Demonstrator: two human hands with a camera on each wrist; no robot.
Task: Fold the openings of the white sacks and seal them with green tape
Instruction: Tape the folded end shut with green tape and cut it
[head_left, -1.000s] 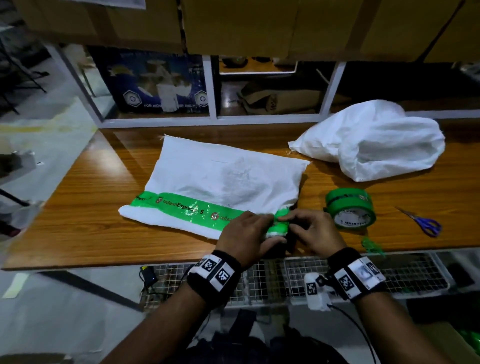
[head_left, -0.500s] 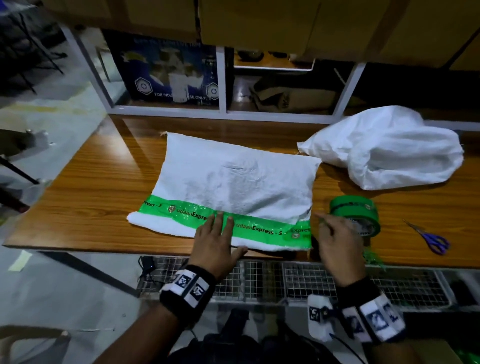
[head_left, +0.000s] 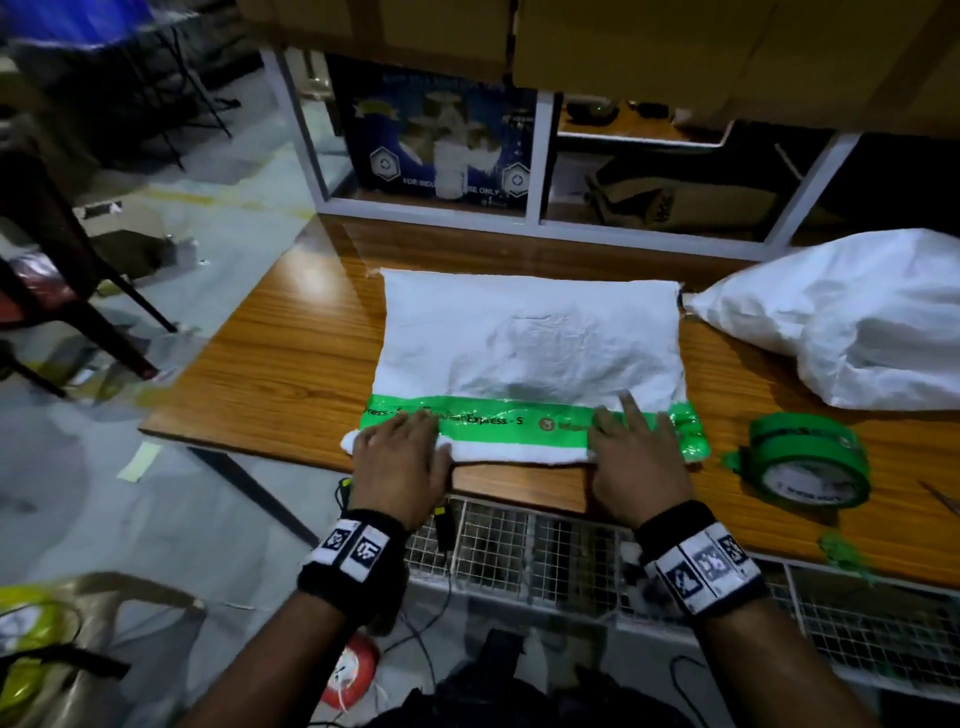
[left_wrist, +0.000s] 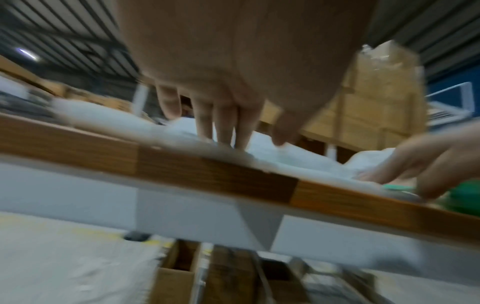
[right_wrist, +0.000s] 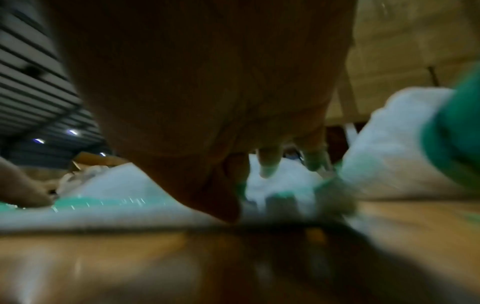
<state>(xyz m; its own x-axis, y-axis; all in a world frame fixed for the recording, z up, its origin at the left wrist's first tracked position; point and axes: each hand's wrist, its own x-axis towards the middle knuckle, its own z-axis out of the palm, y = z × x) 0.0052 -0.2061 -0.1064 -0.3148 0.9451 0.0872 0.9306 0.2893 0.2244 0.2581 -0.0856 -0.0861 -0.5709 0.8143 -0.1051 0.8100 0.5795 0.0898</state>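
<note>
A flat white sack (head_left: 530, 338) lies on the wooden table (head_left: 270, 374), its folded near edge crossed by a strip of green tape (head_left: 498, 421). My left hand (head_left: 400, 452) presses flat on the strip's left end, fingers straight (left_wrist: 226, 127). My right hand (head_left: 634, 447) presses flat on the strip's right end, its forefinger stretched onto the sack. The right wrist view is blurred; it shows fingertips (right_wrist: 270, 164) on white sack and green tape. A second, bulging white sack (head_left: 852, 317) lies at the right. Green tape rolls (head_left: 810, 457) are stacked right of my right hand.
A scissors tip (head_left: 940, 499) shows at the right edge. Green tape scraps (head_left: 844, 556) lie near the table's front edge. White shelving with boxes (head_left: 540, 156) stands behind the table. A wire rack (head_left: 519, 545) sits under the table front. A chair frame (head_left: 67, 270) stands left on the floor.
My left hand has slid left along the tape to the sack's left end. My right hand has come down from beside the tape rolls onto the strip's right end.
</note>
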